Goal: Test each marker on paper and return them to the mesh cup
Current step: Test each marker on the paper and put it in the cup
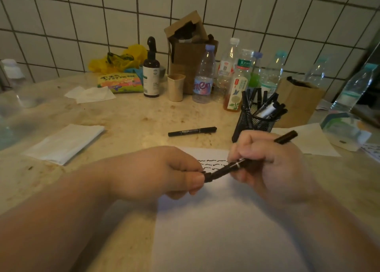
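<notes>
Both hands hold one black marker point(225, 170) above a white sheet of paper point(222, 226). My right hand point(267, 164) grips the barrel, whose back end sticks out up and to the right. My left hand point(164, 173) pinches the marker's lower left end, at the cap. Wavy black test lines point(211, 162) show on the paper behind the marker. A black mesh cup point(255, 121) with several markers stands just beyond my right hand. Another capped black marker point(192, 131) lies flat on the table.
Behind stand several plastic bottles point(203, 76), a dark spray bottle point(151, 70), a paper cup point(175, 87) and a brown paper bag point(189, 45). A folded white napkin point(65, 142) lies at left. More paper point(308, 140) lies at right.
</notes>
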A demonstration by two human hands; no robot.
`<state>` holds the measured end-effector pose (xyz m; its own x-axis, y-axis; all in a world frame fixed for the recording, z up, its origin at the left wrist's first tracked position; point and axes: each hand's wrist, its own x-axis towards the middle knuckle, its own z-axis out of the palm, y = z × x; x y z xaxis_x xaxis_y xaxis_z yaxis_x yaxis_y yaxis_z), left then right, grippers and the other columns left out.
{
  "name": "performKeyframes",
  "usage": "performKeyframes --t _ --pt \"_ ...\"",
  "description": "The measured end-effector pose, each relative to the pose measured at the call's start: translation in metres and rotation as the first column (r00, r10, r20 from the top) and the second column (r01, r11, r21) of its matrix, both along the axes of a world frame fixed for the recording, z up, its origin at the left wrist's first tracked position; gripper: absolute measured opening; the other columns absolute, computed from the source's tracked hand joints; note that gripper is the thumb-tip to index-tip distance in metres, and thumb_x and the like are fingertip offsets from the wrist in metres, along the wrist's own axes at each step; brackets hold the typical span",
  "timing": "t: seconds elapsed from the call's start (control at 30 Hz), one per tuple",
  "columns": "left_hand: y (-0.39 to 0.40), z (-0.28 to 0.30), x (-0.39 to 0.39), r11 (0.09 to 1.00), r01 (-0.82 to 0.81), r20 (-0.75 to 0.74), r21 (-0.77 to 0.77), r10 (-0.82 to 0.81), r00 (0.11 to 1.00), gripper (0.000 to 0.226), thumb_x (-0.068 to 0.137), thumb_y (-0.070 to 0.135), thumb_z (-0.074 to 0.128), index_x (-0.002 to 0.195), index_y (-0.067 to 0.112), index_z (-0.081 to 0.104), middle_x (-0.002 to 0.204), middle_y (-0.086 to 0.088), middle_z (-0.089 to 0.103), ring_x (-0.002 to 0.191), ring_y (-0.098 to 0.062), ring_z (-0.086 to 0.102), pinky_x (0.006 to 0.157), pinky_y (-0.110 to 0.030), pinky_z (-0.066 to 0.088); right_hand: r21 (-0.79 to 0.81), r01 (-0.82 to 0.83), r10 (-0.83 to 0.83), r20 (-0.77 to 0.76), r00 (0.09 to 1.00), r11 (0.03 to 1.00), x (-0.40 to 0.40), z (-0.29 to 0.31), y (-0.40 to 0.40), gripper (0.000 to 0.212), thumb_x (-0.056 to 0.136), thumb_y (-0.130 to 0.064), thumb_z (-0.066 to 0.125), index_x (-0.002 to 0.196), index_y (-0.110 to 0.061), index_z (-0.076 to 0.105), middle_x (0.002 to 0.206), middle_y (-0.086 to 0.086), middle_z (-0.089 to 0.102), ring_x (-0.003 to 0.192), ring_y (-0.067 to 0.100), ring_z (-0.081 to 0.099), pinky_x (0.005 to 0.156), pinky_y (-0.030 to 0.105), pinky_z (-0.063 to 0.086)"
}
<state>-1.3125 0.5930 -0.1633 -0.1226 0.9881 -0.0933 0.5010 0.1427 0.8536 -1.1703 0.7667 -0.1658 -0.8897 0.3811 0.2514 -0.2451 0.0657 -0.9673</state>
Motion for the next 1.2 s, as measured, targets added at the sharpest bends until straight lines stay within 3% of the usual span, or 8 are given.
performKeyframes --t 0.1,0.2,0.27,0.43,0.5,0.6,0.93,1.2 --pt "-0.005 -0.001 -0.008 0.986 -0.159 0.016 0.055 0.158 0.987 0.033 0.086 0.047 0.057 0.074 0.018 0.067 0.057 0.003 0.048 0.054 -0.012 0.040 0.056 -0.023 0.035 -0.085 0.176 -0.181 -0.053 0.982 0.981 0.005 0.002 0.021 0.020 0.074 -0.009 0.056 0.057 -0.009 0.066 0.051 0.014 0.051 0.043 0.023 0.046 0.046 0.029 0.029" --pt "0.005 -0.005 -0.010 0.883 -0.432 -0.271 0.181 0.467 0.841 0.027 0.095 0.045 0.048 0.085 0.029 0.066 0.060 0.010 0.057 0.055 -0.010 0.049 0.057 -0.028 0.038 -0.036 0.354 -0.346 0.141 0.928 0.935 0.001 -0.006 0.025 0.029 0.093 -0.013 0.059 0.068 -0.012 0.074 0.055 0.009 0.060 0.049 0.020 0.049 0.047 0.027 0.037" --pt "0.010 -0.009 -0.009 0.853 -0.483 -0.419 0.197 0.519 0.745 0.021 0.098 0.042 0.043 0.094 0.033 0.062 0.072 0.009 0.062 0.066 -0.009 0.055 0.059 -0.029 0.041 0.046 0.431 -0.426 0.284 0.859 0.901 -0.004 -0.012 0.024 0.024 0.092 -0.020 0.064 0.071 -0.012 0.074 0.053 0.006 0.060 0.047 0.018 0.048 0.048 0.025 0.036" --pt "0.008 -0.016 -0.010 0.857 -0.490 -0.517 0.159 0.495 0.698 0.017 0.098 0.041 0.045 0.085 0.039 0.057 0.079 0.013 0.063 0.071 -0.003 0.055 0.058 -0.025 0.040 0.167 0.486 -0.511 0.377 0.773 0.858 -0.006 -0.018 0.029 0.025 0.086 -0.014 0.064 0.062 -0.012 0.070 0.046 0.005 0.051 0.041 0.018 0.040 0.045 0.026 0.032" --pt "0.007 -0.018 -0.011 0.855 -0.492 -0.538 0.163 0.495 0.683 0.013 0.096 0.043 0.048 0.095 0.040 0.061 0.083 0.015 0.063 0.073 -0.001 0.054 0.060 -0.022 0.041 0.182 0.496 -0.525 0.391 0.756 0.849 -0.006 -0.019 0.028 0.022 0.085 -0.011 0.061 0.065 -0.009 0.070 0.047 0.006 0.052 0.041 0.017 0.042 0.046 0.027 0.036" --pt "0.007 -0.020 -0.013 0.860 -0.490 -0.578 0.145 0.475 0.663 0.020 0.095 0.045 0.049 0.108 0.039 0.063 0.088 0.017 0.063 0.077 0.001 0.052 0.064 -0.019 0.042 0.196 0.479 -0.516 0.396 0.760 0.856 -0.007 -0.018 0.026 0.017 0.085 -0.009 0.061 0.073 -0.001 0.070 0.049 0.007 0.052 0.043 0.017 0.044 0.047 0.027 0.038" --pt "0.007 -0.021 -0.014 0.859 -0.489 -0.586 0.154 0.477 0.655 0.024 0.094 0.048 0.049 0.107 0.036 0.066 0.088 0.014 0.065 0.078 -0.001 0.055 0.071 -0.025 0.049 0.201 0.452 -0.494 0.387 0.778 0.869 -0.008 -0.020 0.026 0.017 0.086 -0.008 0.061 0.075 0.004 0.065 0.049 0.007 0.053 0.042 0.018 0.044 0.045 0.027 0.038" --pt "0.008 -0.021 -0.015 0.856 -0.496 -0.578 0.144 0.479 0.660 0.024 0.094 0.048 0.049 0.108 0.037 0.066 0.087 0.015 0.063 0.077 -0.001 0.054 0.067 -0.023 0.046 0.230 0.461 -0.516 0.387 0.764 0.857 -0.008 -0.020 0.028 0.017 0.087 -0.007 0.059 0.078 0.006 0.064 0.047 0.006 0.051 0.041 0.017 0.043 0.041 0.025 0.036"
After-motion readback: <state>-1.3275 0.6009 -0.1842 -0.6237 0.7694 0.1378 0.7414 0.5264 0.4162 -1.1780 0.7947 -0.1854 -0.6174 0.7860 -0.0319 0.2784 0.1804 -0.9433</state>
